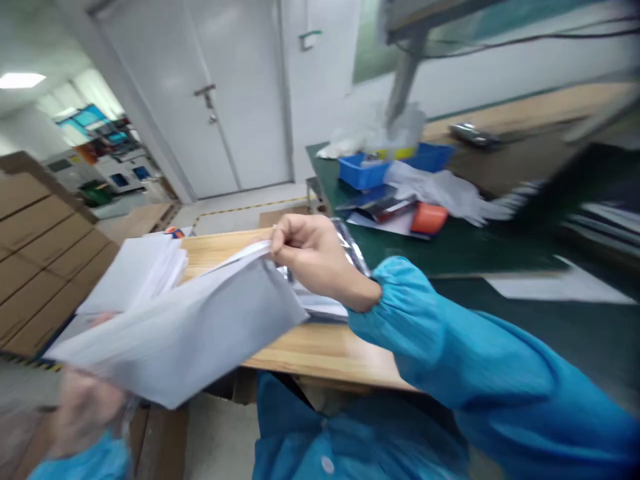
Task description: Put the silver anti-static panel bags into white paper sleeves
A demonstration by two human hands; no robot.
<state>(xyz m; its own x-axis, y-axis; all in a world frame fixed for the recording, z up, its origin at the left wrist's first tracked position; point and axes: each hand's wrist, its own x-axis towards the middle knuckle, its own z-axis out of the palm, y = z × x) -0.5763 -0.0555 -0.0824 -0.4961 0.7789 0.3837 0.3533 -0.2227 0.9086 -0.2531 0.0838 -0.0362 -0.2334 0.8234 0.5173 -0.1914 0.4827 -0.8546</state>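
Observation:
A white sheet (185,340), folded or layered and paper-like, is held up tilted over the wooden table between my two hands. My right hand (315,257) pinches its upper right corner between thumb and fingers. At the lower left, my left hand (90,403) is smeared by motion but grips the sheet's other end, with a fingertip showing above the edge. Behind the sheet lies a stack of similar white sheets (130,270) on the table's left. Partly hidden under my right hand are a shiny silver packet (351,247) and more white sheets (323,305).
The wooden table (320,350) is in front of me. On the green workbench (480,257) to the right are a blue bin (363,172), white gloves (440,187) and an orange object (429,219). Cardboard boxes (45,260) are stacked at left; a double door (220,100) stands beyond.

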